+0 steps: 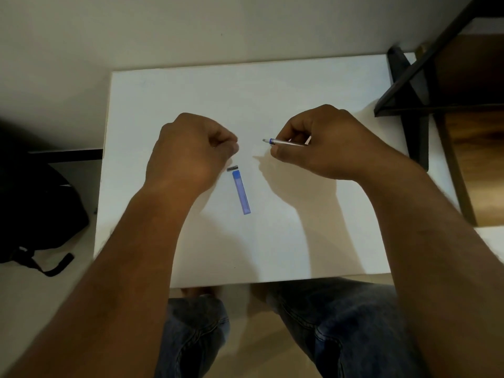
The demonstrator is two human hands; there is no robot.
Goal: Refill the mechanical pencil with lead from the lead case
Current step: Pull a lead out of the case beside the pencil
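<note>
A blue lead case (pixel 241 192) lies flat on the white table (pixel 272 91), near its middle. A small grey cap (pixel 232 168) rests just above the case's far end. My right hand (pixel 324 143) grips a silver mechanical pencil (pixel 283 142) with a blue collar, its end pointing left towards my other hand. My left hand (pixel 191 151) hovers left of the pencil, above the cap, with its fingertips pinched together. Whether a lead is between them is too small to tell.
A black bag (pixel 35 214) lies on the floor to the left of the table. A dark metal frame (pixel 414 85) and a wooden surface (pixel 474 132) stand at the right. My knees in jeans (pixel 341 323) are under the table's near edge.
</note>
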